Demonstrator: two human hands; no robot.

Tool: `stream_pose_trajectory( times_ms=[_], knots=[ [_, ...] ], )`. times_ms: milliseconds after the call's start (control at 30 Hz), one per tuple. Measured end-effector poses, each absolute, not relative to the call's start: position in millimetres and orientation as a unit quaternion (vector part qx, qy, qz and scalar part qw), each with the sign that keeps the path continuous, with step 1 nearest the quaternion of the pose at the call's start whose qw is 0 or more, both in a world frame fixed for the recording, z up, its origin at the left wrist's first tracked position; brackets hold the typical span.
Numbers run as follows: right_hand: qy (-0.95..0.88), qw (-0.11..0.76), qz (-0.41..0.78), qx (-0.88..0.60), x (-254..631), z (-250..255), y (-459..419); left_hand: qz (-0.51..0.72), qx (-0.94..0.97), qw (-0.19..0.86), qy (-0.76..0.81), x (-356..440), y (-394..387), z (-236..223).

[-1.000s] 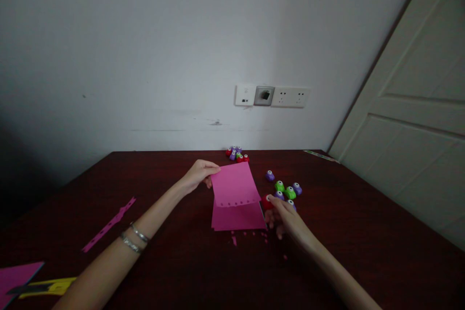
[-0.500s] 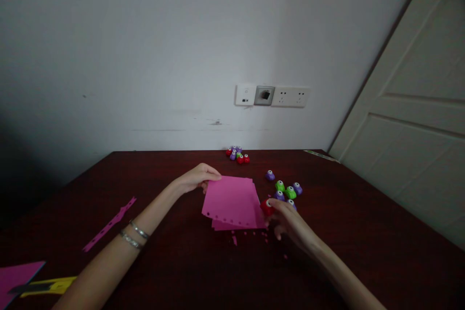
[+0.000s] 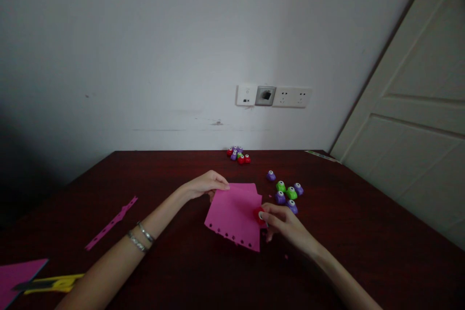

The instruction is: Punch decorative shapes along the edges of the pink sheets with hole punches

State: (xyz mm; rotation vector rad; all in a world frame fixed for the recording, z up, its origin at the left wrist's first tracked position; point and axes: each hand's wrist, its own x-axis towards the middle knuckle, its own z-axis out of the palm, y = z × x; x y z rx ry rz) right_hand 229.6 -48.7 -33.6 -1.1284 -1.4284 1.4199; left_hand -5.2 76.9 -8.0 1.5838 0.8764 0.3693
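A pink sheet of paper [image 3: 235, 213] with a row of small punched holes along its near edge is pinched at its far left corner by my left hand [image 3: 209, 184]. Another pink sheet [image 3: 250, 187] shows behind it. My right hand [image 3: 281, 223] grips a red craft punch [image 3: 258, 215] with a white button, set at the paper's right edge. Whether the paper sits inside the punch's slot I cannot tell. Just beyond my right hand stand several purple and green punches [image 3: 291, 193].
More small punches [image 3: 240, 156] cluster near the wall. A punched pink strip [image 3: 112, 223] lies left of my left forearm. At the near left, a yellow utility knife [image 3: 54, 284] rests on pink paper [image 3: 18, 276]. Tiny pink scraps [image 3: 286, 256] dot the dark table [image 3: 174, 271].
The top sheet has shifted nearer and turned, its lower right corner now further down. My right hand has brought the red punch left onto the sheet's edge.
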Motion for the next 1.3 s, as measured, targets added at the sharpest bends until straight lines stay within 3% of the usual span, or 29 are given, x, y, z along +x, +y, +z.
stream_pose_trajectory(
  times_ms=[300,633,933,1300],
  knots=[
    [-0.502,0.537,0.465,-0.493,228.6,-37.4,-45.6,0.304,0.539,0.693,0.369,3.0,86.6,-13.2],
    [-0.428,0.631,0.398,-0.51,232.7,-47.9,-45.0,0.325,0.545,0.731,0.252,30.3,52.3,-24.3],
    [-0.409,0.646,0.421,-0.489,229.5,-47.5,-46.2,0.401,0.554,0.663,0.305,44.6,39.8,-26.5],
    [-0.465,0.546,0.54,-0.439,211.8,-49.5,-53.1,0.463,0.578,0.58,0.34,28.1,52.3,-1.2]
  ],
)
